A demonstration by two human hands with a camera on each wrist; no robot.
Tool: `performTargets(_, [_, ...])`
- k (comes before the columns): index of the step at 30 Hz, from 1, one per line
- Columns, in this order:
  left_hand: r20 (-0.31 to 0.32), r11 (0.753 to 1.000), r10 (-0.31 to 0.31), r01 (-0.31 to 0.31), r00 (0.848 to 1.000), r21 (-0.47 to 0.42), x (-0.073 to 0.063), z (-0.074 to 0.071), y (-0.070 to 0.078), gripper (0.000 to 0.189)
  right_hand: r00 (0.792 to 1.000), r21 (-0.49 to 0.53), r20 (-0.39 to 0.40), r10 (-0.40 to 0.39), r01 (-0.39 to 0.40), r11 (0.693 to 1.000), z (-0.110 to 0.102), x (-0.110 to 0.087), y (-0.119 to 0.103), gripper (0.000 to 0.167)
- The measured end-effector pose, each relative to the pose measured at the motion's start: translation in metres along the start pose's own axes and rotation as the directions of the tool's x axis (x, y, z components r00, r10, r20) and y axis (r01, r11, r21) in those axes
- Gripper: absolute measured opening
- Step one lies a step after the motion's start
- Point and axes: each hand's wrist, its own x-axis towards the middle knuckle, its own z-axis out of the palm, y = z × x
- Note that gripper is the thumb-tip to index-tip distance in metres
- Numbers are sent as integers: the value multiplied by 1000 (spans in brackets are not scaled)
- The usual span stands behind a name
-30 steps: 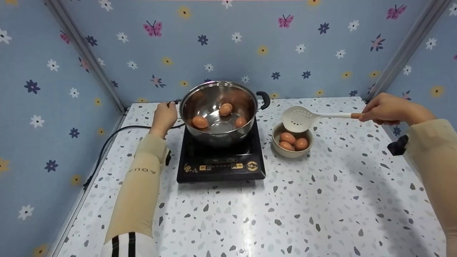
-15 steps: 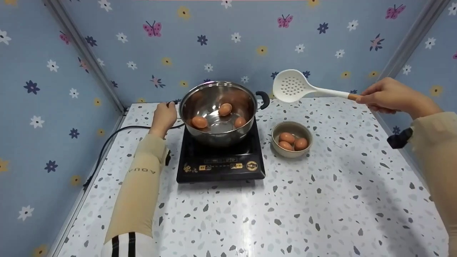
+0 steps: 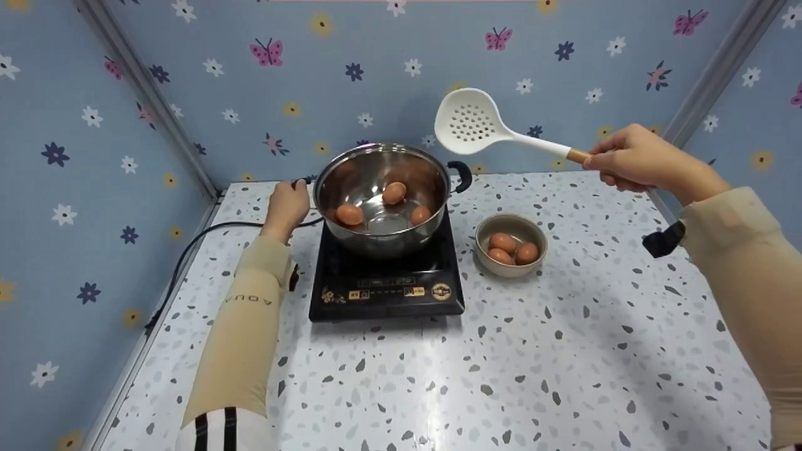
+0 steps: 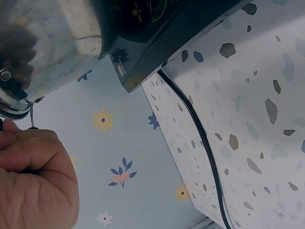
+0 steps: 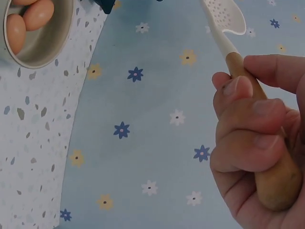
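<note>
My right hand grips the wooden handle of a white slotted skimmer, its perforated head raised in front of the back wall, up and right of the pot. In the right wrist view, fingers wrap round the wooden handle. My left hand holds the left handle of the steel pot, most of that handle hidden by the fingers. Inside the pot lie three brown eggs, spaced apart. A beige bowl right of the pot contains three more eggs.
The pot sits on a black induction cooker. A black cord runs from behind it along the table's left side. The speckled white table meets patterned blue walls at the back and sides.
My right hand has lifted the skimmer from over the bowl and carried it up and left, its head now higher and nearer the pot. The left hand, pot and eggs stay put.
</note>
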Motion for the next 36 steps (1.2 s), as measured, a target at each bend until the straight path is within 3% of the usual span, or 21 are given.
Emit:
performTargets(16, [-3,1000,-2,2,1000,3,0,-1,2,53,992,-12,89,-88,89,996,28,16,-42,36])
performTargets(27, [-14,1000,3,-3,1000,0,-2,1,4,43,976,-36,162,-145,153,988,44,26,-62,33])
performTargets(36, [-1,1000,-2,2,1000,-2,-2,-1,3,52,970,-62,178,-165,179,982,62,38,-77,26])
